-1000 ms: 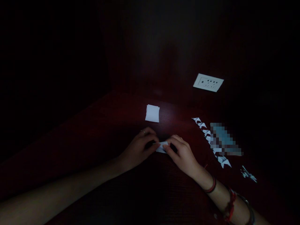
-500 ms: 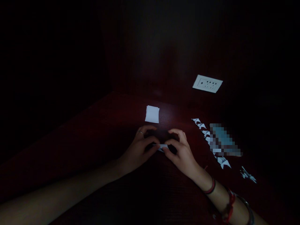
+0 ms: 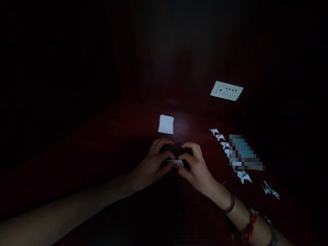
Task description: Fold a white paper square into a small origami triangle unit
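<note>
Between my two hands is a small folded piece of white paper (image 3: pixel 175 162), partly covered by the fingers. My left hand (image 3: pixel 153 162), with a ring on one finger, pinches its left end between thumb and index finger. At the right end, the thumb and index finger of my right hand (image 3: pixel 196 165) pinch the same paper. The other fingers of both hands curve forward over the table. Just beyond the hands lies a stack of white paper squares (image 3: pixel 166 124).
A row of folded white paper pieces (image 3: pixel 225 147) runs along the right, beside a pixelated flat object (image 3: pixel 246 152). Nearer on the right are small paper scraps (image 3: pixel 271 190). A socket plate (image 3: pixel 227 91) sits on the back wall. The dark red table (image 3: pixel 102 136) is dimly lit.
My fingertips have drawn slightly closer together along the paper. Both hands still pinch it in nearly the same spot; the other things have stayed put.
</note>
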`<action>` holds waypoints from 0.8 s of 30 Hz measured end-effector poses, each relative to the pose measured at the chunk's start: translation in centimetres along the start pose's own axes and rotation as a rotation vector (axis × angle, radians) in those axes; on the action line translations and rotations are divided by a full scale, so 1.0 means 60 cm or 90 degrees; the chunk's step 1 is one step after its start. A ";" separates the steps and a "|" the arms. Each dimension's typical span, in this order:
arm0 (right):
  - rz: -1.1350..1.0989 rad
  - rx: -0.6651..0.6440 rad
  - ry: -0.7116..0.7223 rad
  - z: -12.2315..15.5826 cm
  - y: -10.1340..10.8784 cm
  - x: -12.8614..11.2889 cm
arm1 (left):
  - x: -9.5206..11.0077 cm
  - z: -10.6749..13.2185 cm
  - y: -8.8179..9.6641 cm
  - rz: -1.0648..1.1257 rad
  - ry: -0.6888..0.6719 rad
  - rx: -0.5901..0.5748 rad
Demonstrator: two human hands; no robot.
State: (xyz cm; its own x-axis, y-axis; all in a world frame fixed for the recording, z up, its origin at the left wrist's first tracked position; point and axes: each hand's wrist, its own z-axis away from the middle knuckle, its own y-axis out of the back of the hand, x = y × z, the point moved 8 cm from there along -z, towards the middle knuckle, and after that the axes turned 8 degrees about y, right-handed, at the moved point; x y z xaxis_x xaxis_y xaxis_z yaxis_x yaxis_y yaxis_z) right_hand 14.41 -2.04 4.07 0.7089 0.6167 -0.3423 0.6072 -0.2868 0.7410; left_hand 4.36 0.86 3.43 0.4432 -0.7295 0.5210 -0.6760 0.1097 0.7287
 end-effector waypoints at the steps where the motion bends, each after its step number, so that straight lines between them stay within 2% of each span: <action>1: -0.001 -0.004 0.001 0.000 -0.001 0.000 | -0.001 0.000 0.000 -0.001 -0.001 0.006; 4: -0.002 -0.005 0.004 -0.001 -0.001 0.000 | -0.003 0.000 0.000 0.002 0.003 0.007; 8: 0.001 -0.014 0.002 -0.001 -0.003 0.001 | 0.003 -0.002 -0.003 0.012 0.002 -0.039; 13: 0.002 -0.045 -0.002 -0.001 -0.010 -0.003 | 0.008 -0.003 -0.001 0.016 -0.010 -0.050; 20: -0.046 0.033 -0.034 0.002 0.011 0.016 | -0.013 0.001 -0.006 0.029 0.018 -0.016; 24: -0.074 0.022 -0.029 0.002 0.010 0.017 | -0.021 0.002 -0.010 0.037 0.034 -0.016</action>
State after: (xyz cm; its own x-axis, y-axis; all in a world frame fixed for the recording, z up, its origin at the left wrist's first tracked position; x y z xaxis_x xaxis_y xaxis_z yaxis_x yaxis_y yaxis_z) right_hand 15.56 -1.66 4.12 0.6482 0.6132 -0.4516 0.6977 -0.2405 0.6749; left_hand 4.12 1.65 2.30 0.4347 -0.6844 0.5854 -0.6869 0.1684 0.7070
